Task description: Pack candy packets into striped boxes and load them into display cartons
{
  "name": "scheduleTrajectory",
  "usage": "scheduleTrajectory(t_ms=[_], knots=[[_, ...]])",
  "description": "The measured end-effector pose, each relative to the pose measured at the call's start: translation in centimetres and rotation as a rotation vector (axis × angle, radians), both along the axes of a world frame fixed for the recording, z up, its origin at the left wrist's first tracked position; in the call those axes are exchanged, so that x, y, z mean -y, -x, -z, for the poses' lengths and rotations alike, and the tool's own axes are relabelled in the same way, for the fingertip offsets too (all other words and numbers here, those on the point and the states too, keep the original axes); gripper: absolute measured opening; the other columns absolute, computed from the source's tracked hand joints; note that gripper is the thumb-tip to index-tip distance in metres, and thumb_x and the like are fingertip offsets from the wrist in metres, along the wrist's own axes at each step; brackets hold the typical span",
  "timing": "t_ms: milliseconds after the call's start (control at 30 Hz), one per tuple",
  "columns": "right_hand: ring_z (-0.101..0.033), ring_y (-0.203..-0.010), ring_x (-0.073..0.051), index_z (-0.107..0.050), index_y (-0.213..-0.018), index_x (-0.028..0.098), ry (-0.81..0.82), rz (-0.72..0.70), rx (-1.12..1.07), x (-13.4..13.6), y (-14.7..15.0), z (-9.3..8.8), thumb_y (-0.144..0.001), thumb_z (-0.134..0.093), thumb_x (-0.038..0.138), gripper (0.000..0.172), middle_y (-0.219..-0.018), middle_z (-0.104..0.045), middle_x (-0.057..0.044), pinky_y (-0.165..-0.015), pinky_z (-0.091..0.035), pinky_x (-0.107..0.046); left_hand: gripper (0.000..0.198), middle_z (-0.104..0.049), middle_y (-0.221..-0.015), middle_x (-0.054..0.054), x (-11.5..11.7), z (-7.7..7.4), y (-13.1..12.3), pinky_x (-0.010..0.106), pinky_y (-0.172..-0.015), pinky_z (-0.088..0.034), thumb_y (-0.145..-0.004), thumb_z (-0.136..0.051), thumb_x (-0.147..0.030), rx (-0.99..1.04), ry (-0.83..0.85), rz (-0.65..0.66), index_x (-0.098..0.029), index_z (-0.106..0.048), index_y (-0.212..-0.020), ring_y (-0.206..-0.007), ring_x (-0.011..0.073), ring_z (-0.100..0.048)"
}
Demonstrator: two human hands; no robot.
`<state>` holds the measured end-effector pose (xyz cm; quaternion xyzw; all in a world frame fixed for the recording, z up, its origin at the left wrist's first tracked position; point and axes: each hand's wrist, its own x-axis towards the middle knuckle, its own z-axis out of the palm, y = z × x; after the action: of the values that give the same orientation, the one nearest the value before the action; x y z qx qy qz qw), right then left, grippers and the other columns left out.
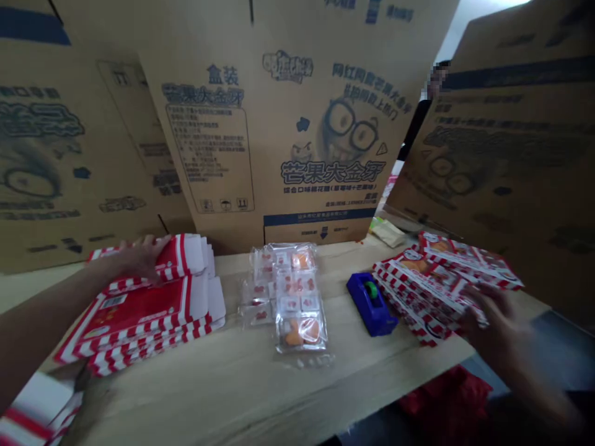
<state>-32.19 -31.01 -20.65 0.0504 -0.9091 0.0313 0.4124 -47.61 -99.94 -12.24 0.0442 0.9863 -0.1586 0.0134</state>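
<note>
My left hand [139,259] lies over the upper part of a stack of flattened red-and-white striped boxes [139,306] at the left, fingers spread across the top ones. White end flaps stick out on that stack's right side. At the right, my right hand [495,325], partly blurred, is at the near right edge of a fanned pile of printed red-and-white boxes [409,266]. Its fingers are apart and bent, and I see nothing held in them. Between the two piles lie clear plastic packs of small orange and white sweets [300,303].
A blue tape dispenser [372,303] with green tape stands left of the right pile. Large cardboard cartons [279,136] wall off the table's back, with another carton [502,155] at the right. More striped boxes [37,409] sit bottom left. A red bag [446,402] is below the table edge.
</note>
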Motion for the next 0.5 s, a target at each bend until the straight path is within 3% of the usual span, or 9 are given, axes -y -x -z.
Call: scheduleTrajectory(t_ms=[100, 167, 233, 300, 400, 500], knots=[[-0.061, -0.104, -0.033, -0.066, -0.110, 0.025, 0.013, -0.296, 0.123, 9.7, 3.1, -1.0, -0.090, -0.051, 0.029, 0.026, -0.115, -0.062, -0.017, -0.086, -0.051, -0.049, 0.088, -0.044, -0.136, 0.024, -0.7, -0.8, -1.4, 0.055, -0.101, -0.027, -0.085, -0.051, -0.053, -0.078, 0.026, -0.007, -0.001, -0.019, -0.148, -0.125, 0.0422, -0.043], [-0.061, -0.104, -0.028, -0.068, -0.104, 0.022, 0.046, -0.539, 0.342, 15.7, 5.2, -0.4, -0.091, -0.051, 0.025, 0.022, -0.111, -0.064, -0.014, -0.090, -0.051, -0.045, 0.099, -0.039, -0.139, 0.024, -1.9, -1.4, -4.0, 0.057, -0.101, -0.025, -0.077, -0.057, -0.060, -0.100, -0.014, 0.007, -0.002, -0.018, -0.148, -0.127, 0.0459, -0.039], [-0.059, -0.106, -0.026, -0.068, -0.106, 0.021, 0.013, -0.756, 0.586, 20.4, 6.9, 0.5, -0.091, -0.052, 0.020, 0.022, -0.111, -0.064, -0.012, -0.094, -0.049, -0.043, 0.107, -0.035, -0.142, 0.025, -3.4, -1.0, -7.4, 0.059, -0.103, -0.021, -0.070, -0.066, -0.060, -0.088, -0.046, 0.048, -0.004, -0.020, -0.149, -0.128, 0.0484, -0.036], [-0.056, -0.111, -0.025, -0.067, -0.111, 0.020, -0.087, -0.859, 0.753, 23.5, 8.2, 1.3, -0.090, -0.051, 0.014, 0.027, -0.114, -0.063, -0.012, -0.100, -0.043, -0.044, 0.112, -0.036, -0.143, 0.025, -4.8, 0.7, -11.6, 0.059, -0.106, -0.018, -0.061, -0.073, -0.056, -0.043, -0.065, 0.103, -0.008, -0.023, -0.150, -0.130, 0.0489, -0.034], [-0.045, -0.125, -0.028, -0.063, -0.122, 0.023, -0.259, -0.898, 0.859, 26.4, 9.7, 1.8, -0.090, -0.053, 0.014, 0.035, -0.130, -0.054, -0.013, -0.106, -0.033, -0.050, 0.117, -0.042, -0.141, 0.024, -7.1, 5.0, -18.0, 0.059, -0.109, -0.016, -0.048, -0.078, -0.052, 0.079, -0.140, 0.167, -0.016, -0.031, -0.150, -0.127, 0.0481, -0.037], [-0.040, -0.125, -0.029, -0.067, -0.117, 0.027, -0.416, -1.013, 0.933, 29.1, 10.9, 2.3, -0.088, -0.059, 0.018, 0.031, -0.134, -0.052, -0.011, -0.104, -0.029, -0.050, 0.114, -0.046, -0.140, 0.023, -9.4, 8.9, -23.1, 0.058, -0.110, -0.016, -0.046, -0.076, -0.049, 0.193, -0.253, 0.163, -0.018, -0.036, -0.148, -0.126, 0.0464, -0.039]])
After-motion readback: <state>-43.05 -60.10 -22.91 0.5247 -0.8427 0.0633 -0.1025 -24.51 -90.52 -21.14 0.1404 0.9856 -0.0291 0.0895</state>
